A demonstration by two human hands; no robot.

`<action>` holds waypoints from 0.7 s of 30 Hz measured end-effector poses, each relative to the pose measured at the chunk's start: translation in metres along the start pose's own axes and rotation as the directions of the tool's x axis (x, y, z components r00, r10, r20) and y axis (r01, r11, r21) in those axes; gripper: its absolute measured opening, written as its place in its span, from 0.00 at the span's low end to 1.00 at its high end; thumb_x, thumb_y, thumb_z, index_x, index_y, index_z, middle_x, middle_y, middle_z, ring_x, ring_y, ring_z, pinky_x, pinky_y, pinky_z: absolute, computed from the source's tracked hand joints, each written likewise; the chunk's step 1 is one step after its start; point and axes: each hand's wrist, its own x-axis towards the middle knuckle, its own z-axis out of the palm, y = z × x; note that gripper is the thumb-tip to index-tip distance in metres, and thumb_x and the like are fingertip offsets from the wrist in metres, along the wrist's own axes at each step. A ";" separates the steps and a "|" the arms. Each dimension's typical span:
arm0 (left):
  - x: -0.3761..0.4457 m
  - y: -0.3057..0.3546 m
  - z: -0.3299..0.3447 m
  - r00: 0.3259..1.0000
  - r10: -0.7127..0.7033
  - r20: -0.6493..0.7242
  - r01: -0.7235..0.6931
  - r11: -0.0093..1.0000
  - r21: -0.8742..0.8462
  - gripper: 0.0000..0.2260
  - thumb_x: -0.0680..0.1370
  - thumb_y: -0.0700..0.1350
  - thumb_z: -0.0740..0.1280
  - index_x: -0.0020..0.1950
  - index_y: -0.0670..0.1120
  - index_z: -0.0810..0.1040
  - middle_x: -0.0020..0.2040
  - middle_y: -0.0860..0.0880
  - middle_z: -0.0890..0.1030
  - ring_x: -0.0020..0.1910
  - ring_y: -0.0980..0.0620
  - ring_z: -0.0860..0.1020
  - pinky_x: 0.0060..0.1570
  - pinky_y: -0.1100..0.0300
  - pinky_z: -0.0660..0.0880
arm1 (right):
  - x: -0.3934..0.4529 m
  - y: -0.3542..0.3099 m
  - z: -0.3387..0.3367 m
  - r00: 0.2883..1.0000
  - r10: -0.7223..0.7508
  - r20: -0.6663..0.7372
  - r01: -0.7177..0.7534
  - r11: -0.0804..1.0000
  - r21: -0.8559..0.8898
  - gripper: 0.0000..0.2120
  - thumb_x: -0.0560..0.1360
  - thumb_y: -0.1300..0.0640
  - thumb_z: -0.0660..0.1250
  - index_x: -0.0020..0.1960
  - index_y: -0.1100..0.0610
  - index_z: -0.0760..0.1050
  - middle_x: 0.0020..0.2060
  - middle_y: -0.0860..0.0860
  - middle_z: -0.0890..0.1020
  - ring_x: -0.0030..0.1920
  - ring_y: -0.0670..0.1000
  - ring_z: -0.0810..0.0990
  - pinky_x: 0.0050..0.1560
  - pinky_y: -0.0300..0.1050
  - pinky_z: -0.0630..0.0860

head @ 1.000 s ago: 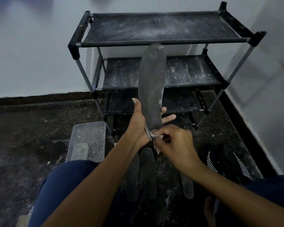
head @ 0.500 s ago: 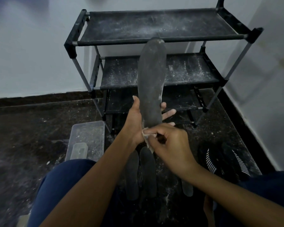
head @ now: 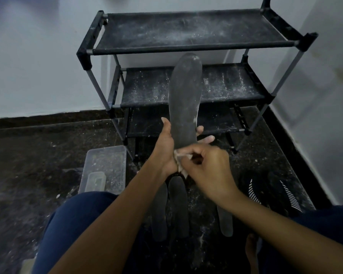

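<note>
Dark grey foam insole (head: 185,99) is held upright in front of the dusty black three-tier shoe rack (head: 186,48) — the left hand (head: 165,149) is wrapped round its lower end, thumb up one edge and fingertips poking out the other. The right hand (head: 208,171) pinches a small pale scrap of cloth (head: 179,157) against the insole's heel. Three more flat grey insoles (head: 177,210) lie on the speckled floor below, clear plastic tub (head: 104,171) off to the left.

Shoe rack (head: 186,47) blocks straight ahead; shelf gaps open from the front. Held insole (head: 184,99), gripped upright by left hand (head: 164,149) with right hand (head: 208,171) pinching a pale rag (head: 179,156) at its heel, covers the middle shelf's centre. Left: clear plastic box (head: 105,165), open floor (head: 28,165) beyond. Right: striped black shoes (head: 273,190), then wall (head: 325,115). Three loose insoles (head: 177,206) lie below, between the knees.
</note>
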 end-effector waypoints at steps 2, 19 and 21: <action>0.001 -0.005 0.004 0.999 0.002 -0.041 0.003 0.995 0.100 0.37 0.74 0.71 0.44 0.52 0.44 0.79 0.42 0.45 0.82 0.43 0.48 0.83 0.48 0.55 0.79 | 0.019 0.002 -0.004 0.997 -0.005 -0.072 0.002 0.999 -0.040 0.06 0.72 0.64 0.69 0.47 0.58 0.82 0.41 0.48 0.84 0.38 0.40 0.81 0.43 0.28 0.76; 0.006 -0.002 -0.001 0.991 0.093 -0.095 -0.084 0.992 0.097 0.37 0.73 0.72 0.46 0.56 0.43 0.77 0.43 0.46 0.81 0.46 0.44 0.82 0.54 0.49 0.77 | 0.015 0.010 0.005 0.999 -0.034 -0.020 0.031 0.990 -0.138 0.07 0.72 0.66 0.68 0.48 0.59 0.82 0.43 0.52 0.85 0.41 0.44 0.82 0.47 0.38 0.79; 0.006 -0.001 -0.002 0.989 0.106 -0.105 -0.097 0.992 0.085 0.36 0.73 0.72 0.46 0.56 0.45 0.76 0.42 0.47 0.80 0.46 0.42 0.82 0.58 0.43 0.75 | 0.002 0.007 0.007 0.999 0.024 0.024 -0.022 0.997 -0.079 0.07 0.72 0.65 0.68 0.48 0.59 0.82 0.40 0.51 0.85 0.38 0.43 0.82 0.42 0.34 0.78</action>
